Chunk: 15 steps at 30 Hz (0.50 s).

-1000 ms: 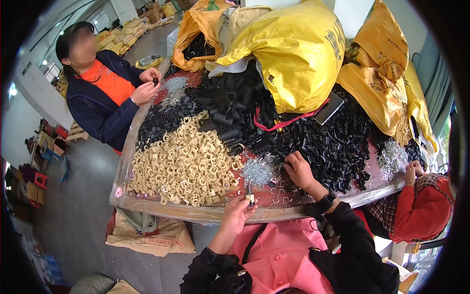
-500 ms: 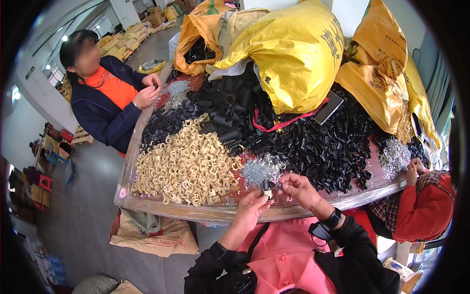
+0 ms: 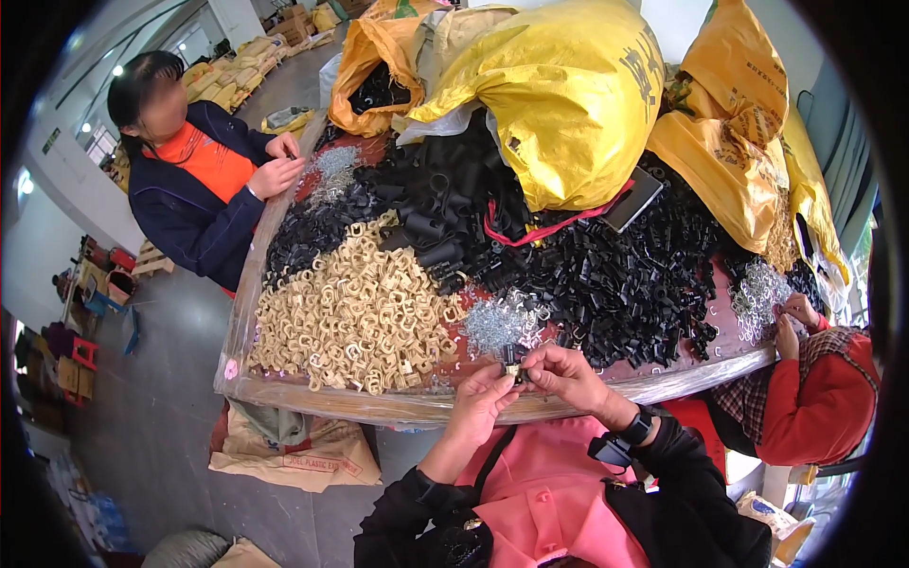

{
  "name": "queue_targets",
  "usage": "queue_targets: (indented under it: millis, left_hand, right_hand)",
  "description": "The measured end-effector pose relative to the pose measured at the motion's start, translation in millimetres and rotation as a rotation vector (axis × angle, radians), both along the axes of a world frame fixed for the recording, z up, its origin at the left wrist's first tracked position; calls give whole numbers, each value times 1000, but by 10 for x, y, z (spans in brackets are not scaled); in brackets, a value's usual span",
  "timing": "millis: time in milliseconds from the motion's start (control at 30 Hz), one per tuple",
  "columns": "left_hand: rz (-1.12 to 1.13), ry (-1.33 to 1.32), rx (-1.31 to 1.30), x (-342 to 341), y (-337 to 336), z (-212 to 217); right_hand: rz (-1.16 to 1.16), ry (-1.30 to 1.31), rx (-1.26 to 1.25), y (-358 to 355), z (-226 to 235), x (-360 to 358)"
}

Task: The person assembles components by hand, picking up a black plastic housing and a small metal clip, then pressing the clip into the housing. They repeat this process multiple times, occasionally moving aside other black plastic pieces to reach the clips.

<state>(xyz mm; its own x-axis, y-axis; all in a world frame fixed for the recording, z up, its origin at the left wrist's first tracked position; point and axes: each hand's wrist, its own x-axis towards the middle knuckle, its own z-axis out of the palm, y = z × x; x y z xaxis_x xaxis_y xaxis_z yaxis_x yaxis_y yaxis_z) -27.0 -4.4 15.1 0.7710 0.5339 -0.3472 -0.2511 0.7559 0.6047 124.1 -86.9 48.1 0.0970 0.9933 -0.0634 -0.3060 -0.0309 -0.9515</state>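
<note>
R hand (image 3: 571, 377) has come in from the black pile (image 3: 625, 303) over the last sec & now meets my L hand (image 3: 483, 402) by the table's near rim (image 3: 379, 407). Btwn them is a small cream-and-black piece (image 3: 512, 370) — L thumb & forefinger pinch it from the left, R thumb & fingertips press tog. on its right side; can't tell if they've a smaller bit too, my fingers hide it. Just beyond: a heap of grey metal bits (image 3: 492, 327). Cream parts (image 3: 350, 312) lie heaped on the left, w/ a big yellow sack (image 3: 578, 104) at the far side. Co-worker in a dark jacket (image 3: 204, 222) is far left, hands close tog. at the edge; a red-sleeved co-worker (image 3: 814, 398) is on the right, hands by a silver hook pile (image 3: 757, 298).
</note>
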Motion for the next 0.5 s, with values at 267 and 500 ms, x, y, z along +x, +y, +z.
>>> queue_targets:
  millis: [267,500]
  left_hand:
    - [-103,38,17,-29,29,-64]
    - [-135,34,-22,-4,17,-46]
  right_hand:
    - [47,-555,98,40,70,41]
    - [-239,-760,115,70,51,-54]
